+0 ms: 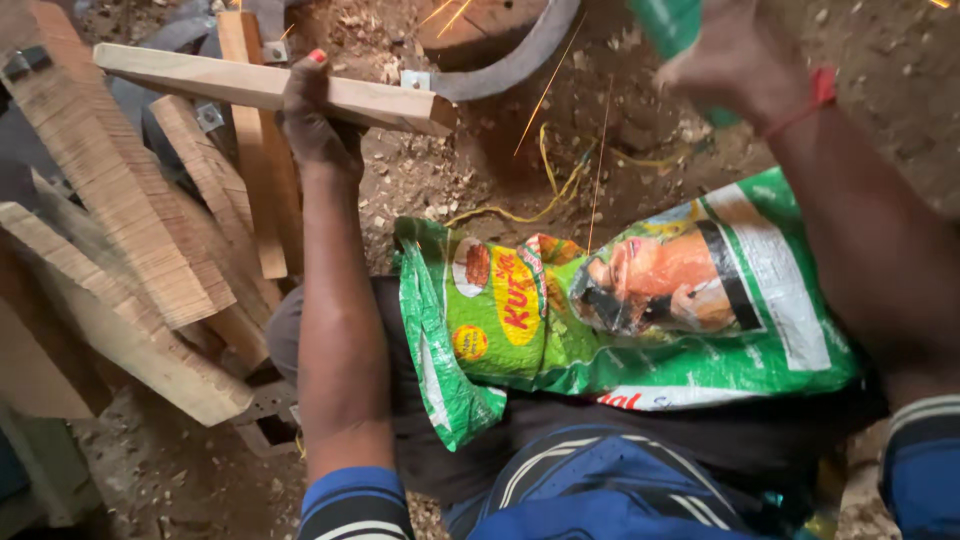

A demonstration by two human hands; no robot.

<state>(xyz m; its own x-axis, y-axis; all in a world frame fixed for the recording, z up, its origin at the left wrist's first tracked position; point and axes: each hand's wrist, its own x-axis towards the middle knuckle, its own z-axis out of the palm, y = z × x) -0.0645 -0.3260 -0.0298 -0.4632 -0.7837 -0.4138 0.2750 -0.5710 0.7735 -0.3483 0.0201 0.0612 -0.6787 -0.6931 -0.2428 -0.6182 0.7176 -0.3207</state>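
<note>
My left hand (315, 115) is closed around the long pale wooden stick (270, 88) — its long way runs left to right, above the pile of cut wood pieces (150, 250). My right hand (735, 60) grips a green tool (670, 22), well apart.

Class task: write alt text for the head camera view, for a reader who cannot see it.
A person's left hand grips a wooden stick over a dirt floor, while the right hand holds a green tool. A green printed sack covers the lap, with stacked wooden pieces on the left.
</note>
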